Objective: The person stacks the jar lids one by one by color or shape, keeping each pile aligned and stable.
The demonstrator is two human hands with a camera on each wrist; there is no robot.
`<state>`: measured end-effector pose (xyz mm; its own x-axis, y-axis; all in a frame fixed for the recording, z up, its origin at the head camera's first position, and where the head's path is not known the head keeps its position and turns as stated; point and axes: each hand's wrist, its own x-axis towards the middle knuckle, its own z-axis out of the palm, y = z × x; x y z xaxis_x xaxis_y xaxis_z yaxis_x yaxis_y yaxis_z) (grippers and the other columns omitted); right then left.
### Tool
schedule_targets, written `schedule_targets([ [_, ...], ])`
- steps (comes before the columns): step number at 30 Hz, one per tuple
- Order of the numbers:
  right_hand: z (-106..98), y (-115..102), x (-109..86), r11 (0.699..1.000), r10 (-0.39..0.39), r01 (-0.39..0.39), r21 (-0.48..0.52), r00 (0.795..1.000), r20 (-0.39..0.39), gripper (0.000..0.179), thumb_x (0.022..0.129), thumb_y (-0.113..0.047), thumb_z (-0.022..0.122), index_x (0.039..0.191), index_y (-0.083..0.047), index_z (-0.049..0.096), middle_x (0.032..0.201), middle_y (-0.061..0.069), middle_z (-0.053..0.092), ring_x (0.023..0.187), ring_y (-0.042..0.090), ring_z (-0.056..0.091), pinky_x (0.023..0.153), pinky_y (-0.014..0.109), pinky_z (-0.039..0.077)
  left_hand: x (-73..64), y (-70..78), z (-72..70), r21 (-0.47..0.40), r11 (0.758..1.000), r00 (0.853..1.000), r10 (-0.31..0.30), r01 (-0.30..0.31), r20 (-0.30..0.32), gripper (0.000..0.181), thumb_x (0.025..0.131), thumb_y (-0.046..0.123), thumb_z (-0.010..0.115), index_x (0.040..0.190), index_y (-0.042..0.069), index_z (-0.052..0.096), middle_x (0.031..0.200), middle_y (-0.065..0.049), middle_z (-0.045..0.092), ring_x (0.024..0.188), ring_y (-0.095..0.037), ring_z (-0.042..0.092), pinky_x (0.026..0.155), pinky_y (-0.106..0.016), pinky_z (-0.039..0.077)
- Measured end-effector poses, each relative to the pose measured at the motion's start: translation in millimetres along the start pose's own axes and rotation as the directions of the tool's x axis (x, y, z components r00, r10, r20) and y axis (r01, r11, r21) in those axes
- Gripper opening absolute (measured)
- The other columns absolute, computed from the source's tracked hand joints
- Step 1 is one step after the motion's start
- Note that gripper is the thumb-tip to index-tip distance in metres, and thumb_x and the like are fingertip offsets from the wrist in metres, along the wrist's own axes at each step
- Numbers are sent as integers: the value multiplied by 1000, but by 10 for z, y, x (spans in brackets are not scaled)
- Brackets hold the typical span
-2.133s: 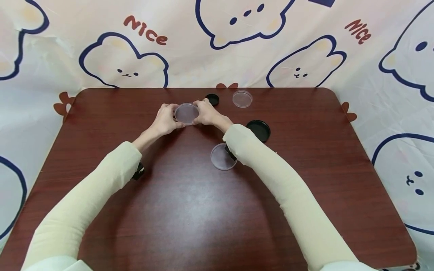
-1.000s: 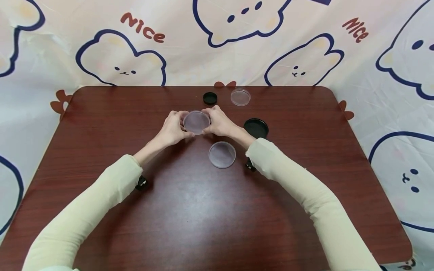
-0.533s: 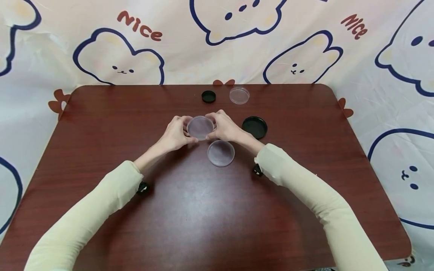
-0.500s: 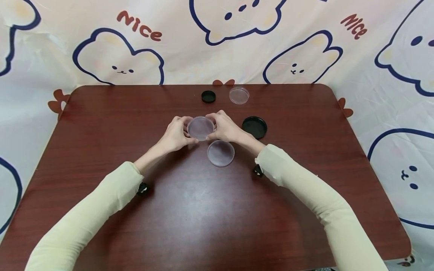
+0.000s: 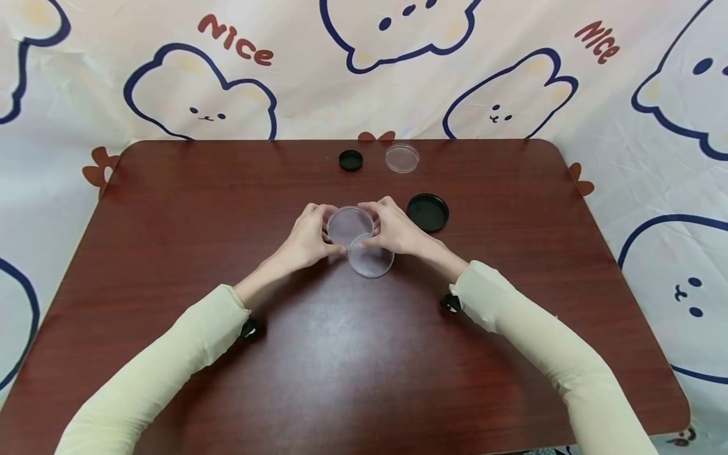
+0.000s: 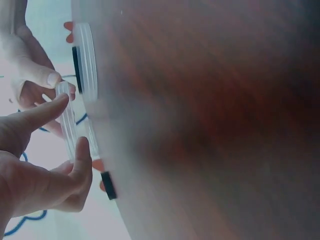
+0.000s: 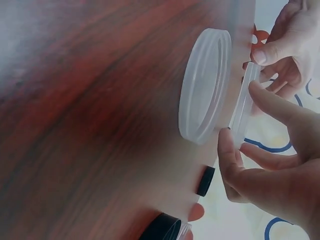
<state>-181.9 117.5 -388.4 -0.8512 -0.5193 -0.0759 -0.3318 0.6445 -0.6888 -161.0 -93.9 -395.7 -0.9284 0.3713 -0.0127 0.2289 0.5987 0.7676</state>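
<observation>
- Cream cloth [image 5: 364,101] printed with blue-outlined cartoon animals and red "Nice" lettering hangs behind and beside a dark reddish-brown table [image 5: 318,379] with rounded far corners.
- Far left of the scene, a pale left sleeve [image 5: 165,354] reaches in from the near edge, a small black device [image 5: 249,327] showing under its cuff.
- Next, the left hand [image 5: 309,237] grips the left side of a round clear dish between thumb and fingers.
- That held dish [image 5: 348,224] is at the middle, between both hands, raised above the table.
- Beyond it, near the far edge, sits a small black dish [image 5: 351,160].
- Slightly right and nearer, a second clear dish [image 5: 372,262] lies on the table; from the head view, the held one partly overlaps it.
- Right of the held dish, the right hand [image 5: 395,229] pinches its other side, thumb on the near side.
- Farther back, near the far edge, rests a third clear dish [image 5: 402,158].
- Right of the right hand lies a large black dish [image 5: 428,212].
- Rightmost, the pale right sleeve [image 5: 534,328] extends from the near right.
</observation>
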Motion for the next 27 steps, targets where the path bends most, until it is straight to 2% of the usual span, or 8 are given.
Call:
schedule_targets([
  [5,-9,30,-102,1000,11,-11,-10,1000,7,75,75,-10,83,140,1,47,112,19,44,88,22,56,77,27,49,-16,45,90,4,1000,1000,16,-16,10,85,68,0,85,139,-10,38,117,-23,45,82,-27,61,74,-31,53],
  [11,-18,83,-262,1000,20,-20,16,1000,5,73,74,-9,84,137,1,49,109,18,45,92,24,52,75,27,49,-61,116,178,0,1000,999,19,-19,48,74,68,0,85,132,-7,49,116,-22,44,84,-26,61,75,-29,54],
  [18,11,105,-418,999,23,-22,38,1000,-12,73,73,-5,83,137,3,48,114,21,41,93,25,54,76,27,50,-93,188,271,83,995,997,55,-59,58,73,68,6,86,131,-7,51,114,-21,46,101,-31,46,87,-38,42],
  [27,45,127,-518,998,43,-43,37,999,-2,74,73,-5,83,137,3,46,117,23,42,86,23,59,76,29,50,-113,253,373,117,993,994,-1,-12,109,76,70,12,87,133,-4,49,121,-22,43,114,-38,39,95,-47,40],
])
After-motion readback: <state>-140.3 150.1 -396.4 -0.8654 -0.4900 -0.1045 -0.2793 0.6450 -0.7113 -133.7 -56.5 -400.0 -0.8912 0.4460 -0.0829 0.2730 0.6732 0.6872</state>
